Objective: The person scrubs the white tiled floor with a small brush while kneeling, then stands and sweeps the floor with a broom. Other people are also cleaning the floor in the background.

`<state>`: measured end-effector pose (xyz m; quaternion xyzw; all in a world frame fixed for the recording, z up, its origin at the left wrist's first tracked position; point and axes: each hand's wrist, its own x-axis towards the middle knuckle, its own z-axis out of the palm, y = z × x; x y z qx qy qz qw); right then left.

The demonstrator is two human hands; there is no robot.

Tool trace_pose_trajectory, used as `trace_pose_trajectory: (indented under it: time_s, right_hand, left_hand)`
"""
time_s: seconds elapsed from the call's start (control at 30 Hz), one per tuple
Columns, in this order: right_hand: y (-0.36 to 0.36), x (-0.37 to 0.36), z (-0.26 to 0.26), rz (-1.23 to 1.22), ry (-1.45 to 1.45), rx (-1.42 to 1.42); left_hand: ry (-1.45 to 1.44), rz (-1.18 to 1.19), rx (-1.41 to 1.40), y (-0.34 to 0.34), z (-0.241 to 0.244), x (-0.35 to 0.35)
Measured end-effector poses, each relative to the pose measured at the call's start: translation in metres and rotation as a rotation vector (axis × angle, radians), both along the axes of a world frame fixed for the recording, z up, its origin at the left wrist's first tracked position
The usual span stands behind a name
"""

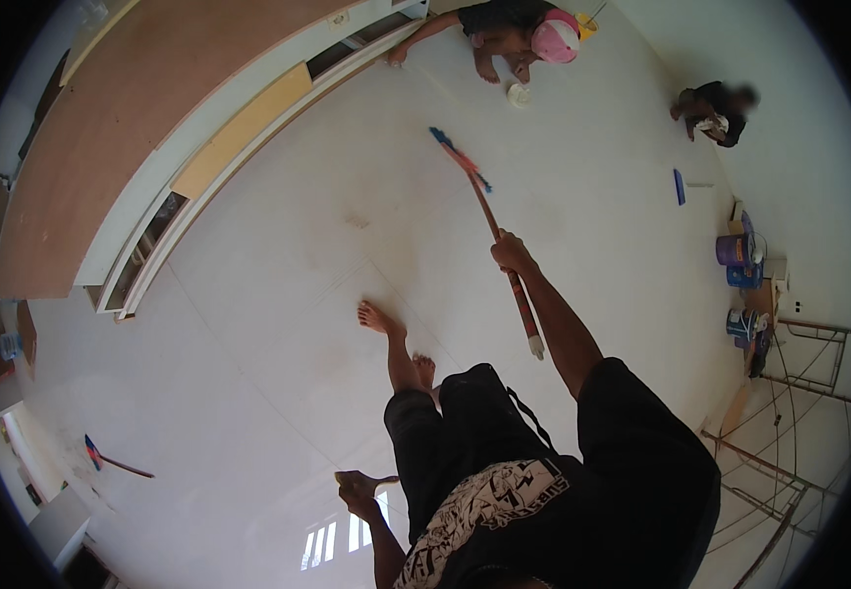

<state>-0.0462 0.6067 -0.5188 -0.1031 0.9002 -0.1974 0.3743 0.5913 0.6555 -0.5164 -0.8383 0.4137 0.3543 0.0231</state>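
My right hand (514,252) grips the wooden handle of a broom (486,202) around its middle. The broom's head, with blue and red bristles (462,158), rests on the pale floor ahead of me. Its handle slants back, its pale end cap (537,347) beside my right forearm. Low by my left side is my left hand (361,495), thumb held apart from the bent fingers, nothing visible in it. My bare left foot (377,316) is forward on the floor, the other behind it. A faint brownish dirt patch (357,221) marks the floor ahead.
A long counter (123,140) with low open compartments curves along the left. A crouching person in a pink cap (556,38) reaches to its base. Another person (716,110) sits by the right wall, near paint buckets (734,250) and metal scaffolding (801,486). A second broom (127,465) lies left.
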Motion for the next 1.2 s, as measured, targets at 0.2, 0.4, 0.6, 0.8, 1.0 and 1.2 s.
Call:
trace_pose_trajectory:
  time_s: [0.2, 0.4, 0.6, 0.8, 1.0, 1.2]
  right_hand:
    - [-0.117, -0.06, -0.1, -0.002, -0.016, 0.181]
    - [-0.15, 0.059, -0.141, 0.15, -0.253, 0.094]
    - [-0.171, 0.14, -0.027, 0.224, -0.525, -0.13]
    - [-0.204, 0.089, 0.052, 0.467, -0.713, -0.108]
    - [-0.213, 0.004, 0.047, 0.521, -0.5, 0.043]
    - [-0.262, -0.131, 0.0, 0.445, -0.141, 0.025]
  left_hand:
    - [-0.03, -0.227, 0.121, -0.07, -0.031, -0.022]
    - [0.355, 0.009, -0.193, -0.107, -0.036, -0.023]
    - [0.187, -0.085, -0.173, -0.136, -0.048, -0.052]
    - [0.291, -0.138, -0.153, -0.155, -0.047, -0.085]
    - [0.237, -0.07, -0.238, -0.131, -0.02, -0.119]
    - [0.211, -0.006, -0.122, -0.115, 0.009, -0.175]
